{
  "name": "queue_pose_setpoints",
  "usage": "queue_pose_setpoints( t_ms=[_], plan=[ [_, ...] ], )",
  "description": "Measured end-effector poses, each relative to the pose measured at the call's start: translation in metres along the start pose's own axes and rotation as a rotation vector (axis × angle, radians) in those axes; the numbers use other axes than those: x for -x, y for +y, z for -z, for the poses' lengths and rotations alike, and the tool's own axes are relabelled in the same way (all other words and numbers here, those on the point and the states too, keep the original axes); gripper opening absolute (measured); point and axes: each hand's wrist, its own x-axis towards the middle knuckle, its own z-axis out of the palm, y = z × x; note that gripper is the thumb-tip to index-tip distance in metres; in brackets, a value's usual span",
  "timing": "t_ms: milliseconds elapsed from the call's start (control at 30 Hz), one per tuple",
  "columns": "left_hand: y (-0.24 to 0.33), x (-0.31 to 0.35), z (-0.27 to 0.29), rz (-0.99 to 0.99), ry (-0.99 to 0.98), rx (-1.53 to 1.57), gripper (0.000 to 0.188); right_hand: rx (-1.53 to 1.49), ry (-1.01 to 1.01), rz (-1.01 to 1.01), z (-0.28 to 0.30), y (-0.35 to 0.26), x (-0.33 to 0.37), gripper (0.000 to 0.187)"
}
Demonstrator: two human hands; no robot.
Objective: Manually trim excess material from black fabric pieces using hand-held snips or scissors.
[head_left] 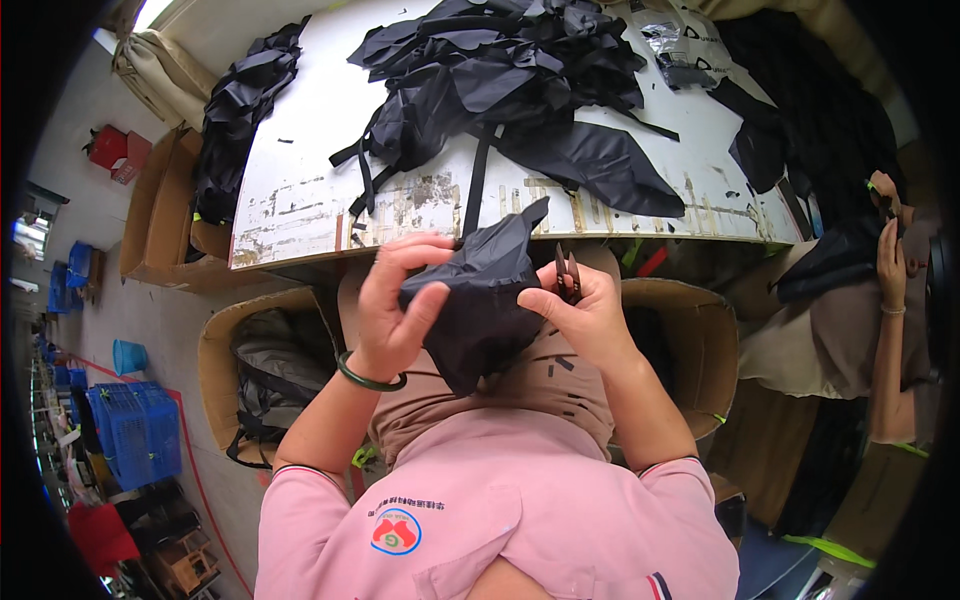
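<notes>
- Black fabric piece (485,300) front and centre for me, held up over the lap, just off the near edge of the table, one pointed corner poking up toward the far side, another hanging low.
- Left hand (400,305) at its left side: I see fingers and thumb spread wide, the thumb over the cloth's edge; how firmly they press, I cannot tell.
- Right hand (585,310) on the other side, and this one is busy: fingers curled round small dark scissors (567,275), blades up and pointing far, thumb tip against the cloth.
- Dark green bracelet (372,385) circling the left wrist, pink shirt (540,500) filling my near view, brown trousers (575,385) beneath the cloth.
- Over to the white table (300,150), scuffed along its near edge: a big heap of black fabric (500,80) sprawls across the far middle, straps trailing near, a clear plastic bag (685,50) to its right.
- Below the tabletop, I catch an open cardboard box (215,370) on the left with a grey bag (280,365) inside, and a second carton (708,345) on the right.
- Far right, a co-worker's hand (890,255) is at more black cloth (825,265).
- Out left, a blue crate (135,435) on the floor.
</notes>
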Motion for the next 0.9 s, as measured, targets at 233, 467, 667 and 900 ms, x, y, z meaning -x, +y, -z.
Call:
queue_pose_setpoints(
  t_ms=[233, 467, 667, 900],
  plan=[
    [0.002, 0.003, -0.019, 0.253, -0.407, 0.086, 0.029, -0.021, 0.031, 0.069, -0.008, -0.001, 0.008, 0.013],
    [0.001, -0.002, -0.010, 0.273, -0.471, 0.069, 0.021, 0.302, 0.141, 0.225, -0.001, -0.021, 0.010, 0.026],
    [0.008, -0.014, -0.003, 0.019, -0.546, -0.091, 0.018, 0.628, -0.217, 0.340, 0.008, -0.028, 0.004, 0.022],
    [-0.019, -0.029, 0.032, 0.165, -0.665, 0.167, 0.011, 0.078, -0.375, 0.387, 0.019, -0.016, 0.000, 0.020]
  ],
)
